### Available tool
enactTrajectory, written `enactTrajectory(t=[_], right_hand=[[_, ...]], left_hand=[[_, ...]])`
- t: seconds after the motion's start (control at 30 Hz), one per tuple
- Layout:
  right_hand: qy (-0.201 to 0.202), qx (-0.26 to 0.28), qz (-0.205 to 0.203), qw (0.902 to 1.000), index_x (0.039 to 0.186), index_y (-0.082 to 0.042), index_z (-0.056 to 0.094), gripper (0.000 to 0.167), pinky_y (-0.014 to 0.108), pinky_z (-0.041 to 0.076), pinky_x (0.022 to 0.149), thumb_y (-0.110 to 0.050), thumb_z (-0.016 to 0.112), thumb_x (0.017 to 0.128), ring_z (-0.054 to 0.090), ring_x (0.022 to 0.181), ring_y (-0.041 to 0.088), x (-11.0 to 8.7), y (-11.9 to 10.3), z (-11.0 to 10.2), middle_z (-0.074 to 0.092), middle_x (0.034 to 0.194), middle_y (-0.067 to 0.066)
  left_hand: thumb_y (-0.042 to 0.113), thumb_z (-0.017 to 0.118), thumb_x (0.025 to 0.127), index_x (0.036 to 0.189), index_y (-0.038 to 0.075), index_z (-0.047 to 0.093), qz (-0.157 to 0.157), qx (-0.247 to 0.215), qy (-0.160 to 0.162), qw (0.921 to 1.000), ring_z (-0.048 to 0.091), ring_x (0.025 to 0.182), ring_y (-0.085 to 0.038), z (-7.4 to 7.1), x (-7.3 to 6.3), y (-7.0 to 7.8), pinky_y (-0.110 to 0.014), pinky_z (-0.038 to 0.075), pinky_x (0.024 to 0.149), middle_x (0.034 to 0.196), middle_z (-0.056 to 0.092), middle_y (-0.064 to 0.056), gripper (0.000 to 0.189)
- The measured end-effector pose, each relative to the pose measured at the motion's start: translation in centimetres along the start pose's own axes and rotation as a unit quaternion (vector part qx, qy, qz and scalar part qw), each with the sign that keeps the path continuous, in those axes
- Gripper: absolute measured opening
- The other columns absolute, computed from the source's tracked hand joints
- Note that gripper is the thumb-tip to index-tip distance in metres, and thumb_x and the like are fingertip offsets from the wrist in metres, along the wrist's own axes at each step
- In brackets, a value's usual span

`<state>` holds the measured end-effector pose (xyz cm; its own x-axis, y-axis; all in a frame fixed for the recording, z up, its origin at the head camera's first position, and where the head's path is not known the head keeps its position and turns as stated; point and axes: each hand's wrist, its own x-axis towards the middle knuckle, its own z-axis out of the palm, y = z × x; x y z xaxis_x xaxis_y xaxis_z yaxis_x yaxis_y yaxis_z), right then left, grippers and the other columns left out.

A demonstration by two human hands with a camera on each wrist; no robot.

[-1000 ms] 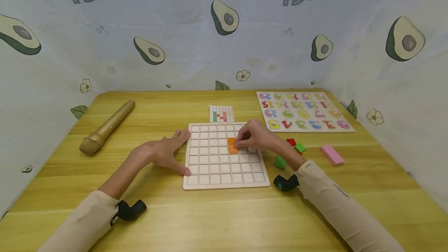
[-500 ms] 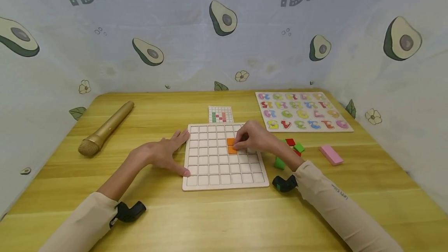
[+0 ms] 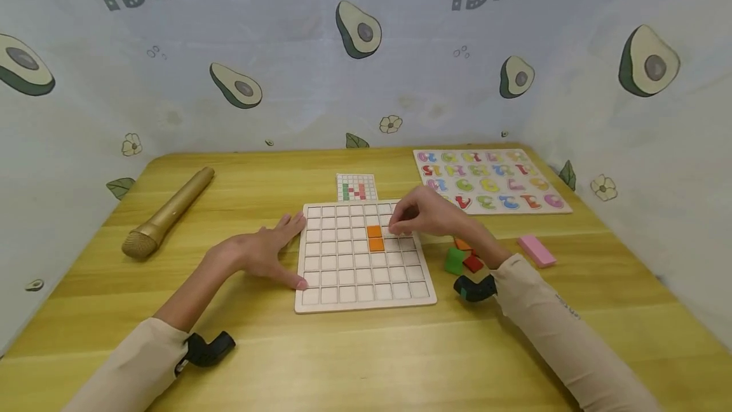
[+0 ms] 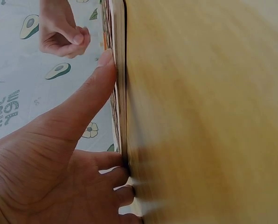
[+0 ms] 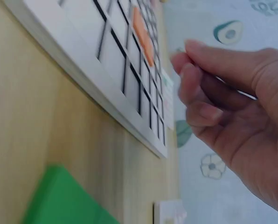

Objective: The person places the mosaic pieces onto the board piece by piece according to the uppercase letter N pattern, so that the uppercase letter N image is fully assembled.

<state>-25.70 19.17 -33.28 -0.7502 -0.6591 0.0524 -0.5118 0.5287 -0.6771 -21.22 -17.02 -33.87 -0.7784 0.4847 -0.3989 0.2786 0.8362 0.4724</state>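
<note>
A pale wooden grid board lies flat on the table. Two orange square tiles sit in neighbouring cells of it, one behind the other. At the board's left edge my left hand is spread, its thumb on the rim and its fingertips against the side. My right hand hovers over the right part of the board, just right of the tiles. In the right wrist view its thumb and forefinger meet, the other fingers are curled, and nothing shows between them. Partly behind the right forearm lie loose green, red and orange tiles.
A small card with a coloured grid pattern lies behind the board. A number puzzle board is at the back right, a pink block at the right. On the left lies a gold microphone.
My right hand has come off the orange tiles and moved slightly right, leaving both tiles in their cells. My left hand has stayed at the board's edge.
</note>
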Motion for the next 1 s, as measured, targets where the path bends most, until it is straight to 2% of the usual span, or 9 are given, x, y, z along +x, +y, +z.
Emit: enactTrajectory(t=[0.13, 0.23, 0.37, 0.63, 1.0], right_hand=[[-0.056, 0.013, 0.009, 0.9983, 0.092, -0.003, 0.084, 0.006, 0.024, 0.056, 0.069, -0.005, 0.081, 0.097, 0.066, 0.071, 0.015, -1.0, 1.1, -1.5, 0.078, 0.084, 0.003], [-0.079, 0.017, 0.011, 0.9967, 0.091, -0.005, 0.083, 0.005, 0.024, 0.056, 0.069, -0.006, 0.082, 0.096, 0.065, 0.071, 0.014, -1.9, 1.8, -2.5, 0.078, 0.085, 0.002], [-0.09, 0.019, 0.007, 0.9957, 0.091, -0.004, 0.082, 0.004, 0.026, 0.057, 0.07, -0.005, 0.085, 0.094, 0.066, 0.072, 0.014, -2.7, 2.7, -3.8, 0.077, 0.086, 0.003], [-0.122, 0.053, 0.037, 0.9904, 0.093, 0.001, 0.08, 0.008, 0.024, 0.055, 0.068, -0.003, 0.087, 0.091, 0.061, 0.069, 0.014, -3.9, 4.8, -4.9, 0.076, 0.085, 0.008], [-0.123, 0.023, 0.076, 0.9893, 0.095, 0.001, 0.081, 0.011, 0.021, 0.044, 0.062, -0.004, 0.089, 0.089, 0.05, 0.065, 0.008, -5.5, 5.1, -6.1, 0.063, 0.074, 0.001]], left_hand=[[0.065, 0.086, 0.084, 0.175, 0.016, 0.001, 0.0, 0.0, -0.003, 1.0, 0.003, 0.155, -0.068, 0.2, -0.1, 0.0, -0.082, 0.012, 0.12, 0.181, -0.007, -0.017, 0.135], [0.065, 0.086, 0.084, 0.175, 0.015, 0.001, 0.002, 0.005, -0.002, 1.0, 0.004, 0.155, -0.068, 0.1, 0.0, 0.0, -0.081, 0.013, 0.12, 0.181, -0.007, -0.017, 0.134], [0.064, 0.086, 0.085, 0.175, 0.014, 0.0, 0.004, 0.005, -0.001, 1.0, 0.003, 0.155, -0.069, -0.2, -0.1, 0.1, -0.081, 0.013, 0.12, 0.18, -0.008, -0.018, 0.134], [0.063, 0.087, 0.085, 0.175, 0.014, 0.001, 0.002, -0.003, -0.002, 1.0, 0.002, 0.155, -0.068, -0.1, -0.1, 0.2, -0.08, 0.012, 0.121, 0.18, -0.008, -0.018, 0.134], [0.062, 0.087, 0.085, 0.175, 0.013, 0.001, 0.006, -0.007, -0.005, 0.9999, 0.0, 0.155, -0.067, -0.3, -0.3, 0.2, -0.079, 0.009, 0.123, 0.18, -0.01, -0.018, 0.134]])
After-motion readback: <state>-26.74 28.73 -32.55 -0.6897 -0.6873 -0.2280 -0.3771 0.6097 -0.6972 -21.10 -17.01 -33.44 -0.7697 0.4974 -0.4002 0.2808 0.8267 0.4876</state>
